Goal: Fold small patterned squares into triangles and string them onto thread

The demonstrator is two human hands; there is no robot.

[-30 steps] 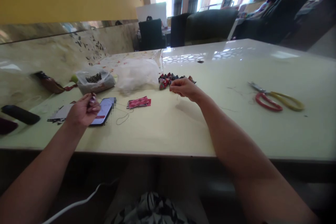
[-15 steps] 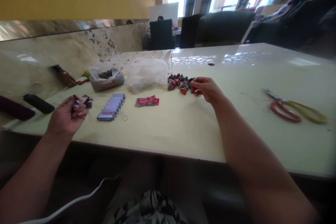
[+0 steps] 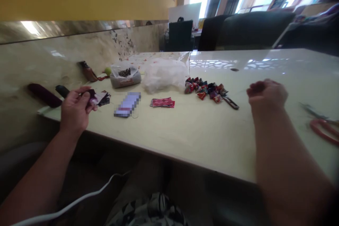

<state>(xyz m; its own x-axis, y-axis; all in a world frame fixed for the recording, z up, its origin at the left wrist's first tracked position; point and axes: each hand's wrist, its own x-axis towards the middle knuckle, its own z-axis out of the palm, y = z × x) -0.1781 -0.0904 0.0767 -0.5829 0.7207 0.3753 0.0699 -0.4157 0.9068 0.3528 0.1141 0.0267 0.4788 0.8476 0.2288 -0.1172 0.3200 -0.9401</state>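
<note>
My left hand (image 3: 75,109) is closed on a dark purple patterned fabric piece (image 3: 92,101), above the left end of the table. Right beside it lie more dark patterned fabric scraps (image 3: 104,99). My right hand (image 3: 267,93) hovers over the right side with its fingers curled together; what they hold, if anything, cannot be made out. To its left is a pile of small stuffed fabric pieces (image 3: 203,88) in red, blue and purple prints. Small thread snips (image 3: 231,103) rest against that pile. A stack of red and pink fabric strips (image 3: 162,102) lies mid-table.
A phone (image 3: 127,104) lies left of the strips. Behind stand a bag of dark filling (image 3: 125,77) and a bag of white stuffing (image 3: 165,74). Red-handled scissors (image 3: 324,129) lie at the far right. Two dark rolls (image 3: 44,95) (image 3: 61,91) sit by the wall.
My right hand has left the fabric pile and moved right, its fingers now curled. The snips beside the pile have come into sight. My left hand keeps its fabric; the view has turned left.
</note>
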